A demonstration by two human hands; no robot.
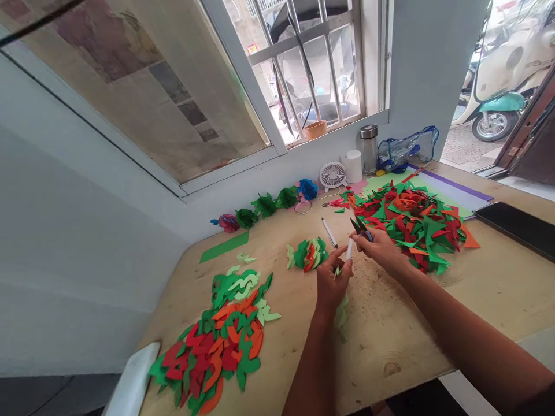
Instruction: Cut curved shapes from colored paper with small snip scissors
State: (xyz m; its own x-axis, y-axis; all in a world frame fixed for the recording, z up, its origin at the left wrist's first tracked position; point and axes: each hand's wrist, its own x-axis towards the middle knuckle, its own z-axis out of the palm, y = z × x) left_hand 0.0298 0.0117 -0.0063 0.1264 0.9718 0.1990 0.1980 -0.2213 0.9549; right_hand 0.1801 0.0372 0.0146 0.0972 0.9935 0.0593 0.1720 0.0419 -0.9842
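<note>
- Two hands of mine are showing in the head view: my left hand is pinching a small white slip, and my right hand is gripping the scissors, blades pointing away from me.
- The slip is sitting between both hands, above the desk; whether my right fingertips are touching its top, I cannot tell.
- A green-and-red paper bunch is resting just beyond my left hand, near a white pen.
- Curved cutouts are lying leftward, angular scraps rightward.
- Handling the slip is, I judge, the current step; the next move is calling for fingertips clear of the blades.
</note>
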